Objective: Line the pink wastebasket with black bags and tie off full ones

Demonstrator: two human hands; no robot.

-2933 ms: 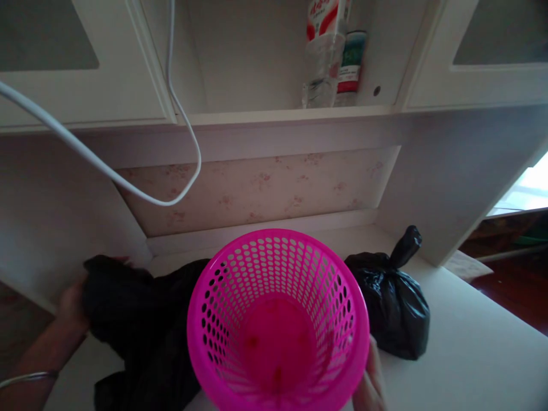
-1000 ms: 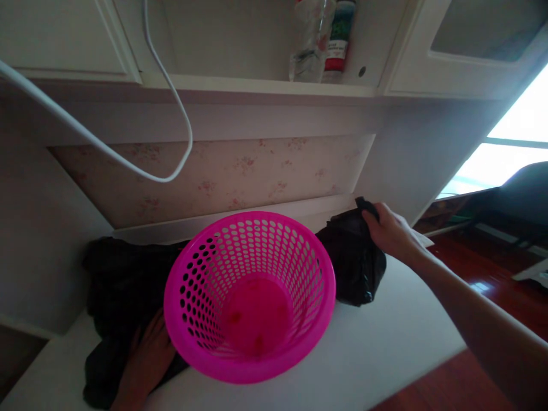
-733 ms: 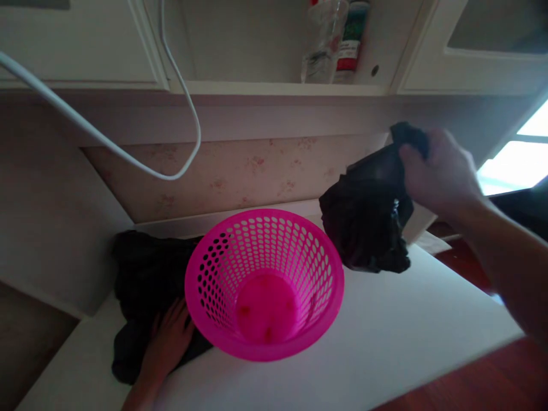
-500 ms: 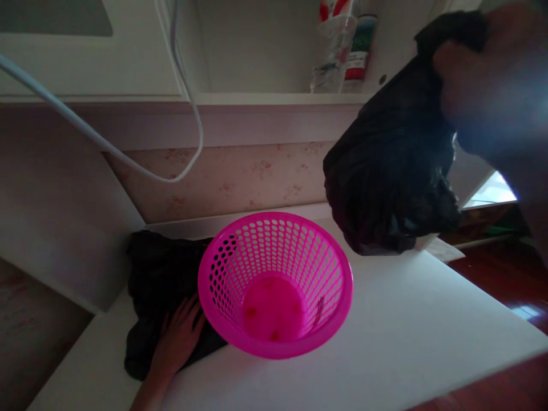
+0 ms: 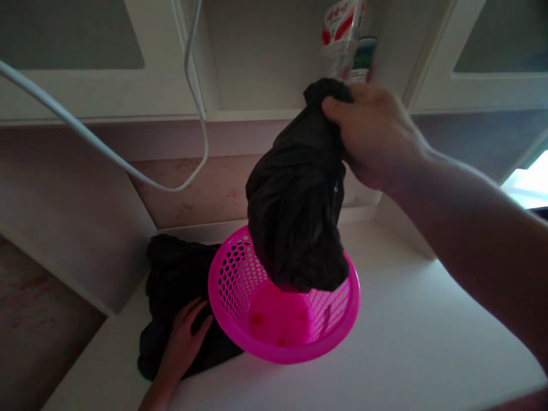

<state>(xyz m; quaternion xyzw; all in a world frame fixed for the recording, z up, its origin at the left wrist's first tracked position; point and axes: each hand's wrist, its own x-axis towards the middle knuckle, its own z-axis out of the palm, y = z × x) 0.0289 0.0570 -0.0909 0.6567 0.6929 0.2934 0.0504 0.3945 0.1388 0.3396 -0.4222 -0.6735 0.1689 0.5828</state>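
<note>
My right hand (image 5: 377,131) is closed around the top of a black plastic bag (image 5: 297,200), which hangs bunched up over the pink basket (image 5: 282,354). The bag's lower end covers part of the basket's far rim and right side. Perforated walls and a solid round bottom make up the basket, which stands upright on the white desktop. Left of it, a second black bag (image 5: 180,274) lies crumpled. My left hand (image 5: 184,337) rests on that bag with its fingers spread, close to the basket's left rim.
A white cable (image 5: 85,137) loops down from above at the left. On the shelf behind stand a clear plastic bottle (image 5: 340,28) with a red and white label and a dark green container (image 5: 363,57). White cabinet doors (image 5: 72,94) flank the shelf.
My right hand has carried the black bag leftward, from the right of the basket to above it. My left hand stays on the other bag. The camera view has shifted slightly.
</note>
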